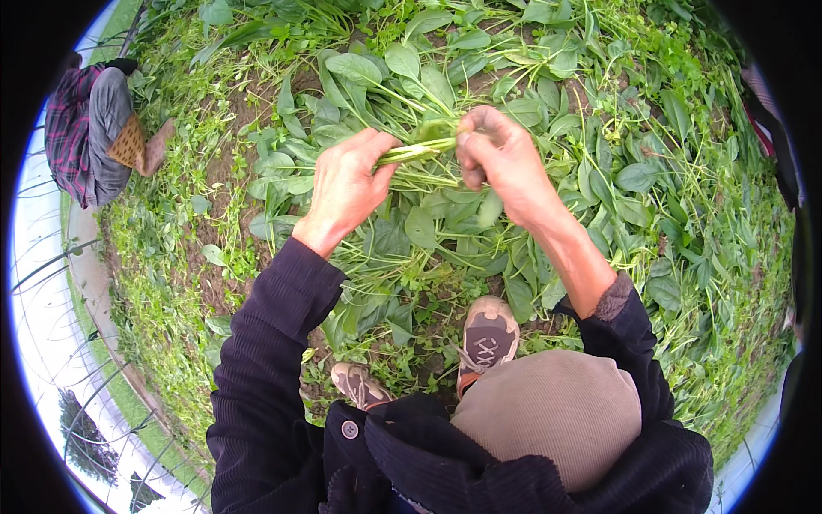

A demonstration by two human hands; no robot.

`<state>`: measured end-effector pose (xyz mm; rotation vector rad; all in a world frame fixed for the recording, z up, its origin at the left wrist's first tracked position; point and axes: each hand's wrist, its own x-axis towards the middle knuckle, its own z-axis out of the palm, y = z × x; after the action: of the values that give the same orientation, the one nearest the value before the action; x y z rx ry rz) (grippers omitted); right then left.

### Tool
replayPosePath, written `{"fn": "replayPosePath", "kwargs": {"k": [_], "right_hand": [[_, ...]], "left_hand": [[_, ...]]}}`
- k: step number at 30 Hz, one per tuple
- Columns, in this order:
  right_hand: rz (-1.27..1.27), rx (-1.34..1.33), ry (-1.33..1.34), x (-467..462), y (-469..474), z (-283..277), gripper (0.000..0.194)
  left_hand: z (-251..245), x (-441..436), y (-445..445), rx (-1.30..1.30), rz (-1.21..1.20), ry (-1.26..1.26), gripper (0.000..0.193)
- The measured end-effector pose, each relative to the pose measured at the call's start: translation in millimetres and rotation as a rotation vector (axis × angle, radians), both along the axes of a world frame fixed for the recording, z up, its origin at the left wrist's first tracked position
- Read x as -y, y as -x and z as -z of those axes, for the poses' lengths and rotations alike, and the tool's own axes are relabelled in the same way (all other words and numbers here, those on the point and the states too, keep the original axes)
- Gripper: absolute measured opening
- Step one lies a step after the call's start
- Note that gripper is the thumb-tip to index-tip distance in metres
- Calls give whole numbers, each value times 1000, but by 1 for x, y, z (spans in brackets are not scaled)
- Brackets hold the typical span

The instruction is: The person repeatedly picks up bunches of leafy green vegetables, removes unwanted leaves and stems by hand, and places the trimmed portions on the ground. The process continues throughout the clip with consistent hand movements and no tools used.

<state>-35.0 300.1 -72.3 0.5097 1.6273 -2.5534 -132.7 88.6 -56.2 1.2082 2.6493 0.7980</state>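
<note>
My left hand (350,177) is closed around a small bundle of leafy green stems (417,152), likely spinach. The stem ends point right, and broad leaves (282,173) stick out on the far side of that hand. At the stem ends, the thumb and fingers of my right hand (494,151) are bent together and slightly blurred; whether they pinch a stem is hard to tell. Below and beyond both hands, many cut leaves with long stems (420,228) lie in a loose pile on the soil.
Another person (96,135) crouches at the far left, and part of someone's clothing (774,135) shows at the right edge. My shoes (489,334) and bent knee (552,411) are close below the pile. Low weeds (173,308) cover the ground; hoops of a tunnel frame (58,257) stand at left.
</note>
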Motion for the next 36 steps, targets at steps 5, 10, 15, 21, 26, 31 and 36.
{"fn": "replayPosePath", "kwargs": {"k": [5, 10, 15, 21, 26, 31, 36], "right_hand": [[183, 77, -129, -27, 4, 7, 11], [100, -441, -1287, -26, 3, 8, 26], [-77, -284, -619, -4, 8, -2, 17], [-65, -279, -378, 6, 15, -13, 15], [-70, -411, -772, 6, 17, -16, 19], [-173, -278, -853, 2, 19, -26, 25], [-273, -99, -835, -5, 12, -38, 26]], "left_hand": [[0, 11, 7, 39, -95, -58, 13], [-1, 8, 7, 76, -114, -104, 11], [-9, -2, 2, 123, -86, -122, 19], [-8, -14, -3, 437, -63, -279, 23], [-7, -13, -1, 617, -87, -312, 17], [-9, -10, 3, 617, -46, -241, 14], [-12, -14, 4, 548, 11, -228, 12]]}}
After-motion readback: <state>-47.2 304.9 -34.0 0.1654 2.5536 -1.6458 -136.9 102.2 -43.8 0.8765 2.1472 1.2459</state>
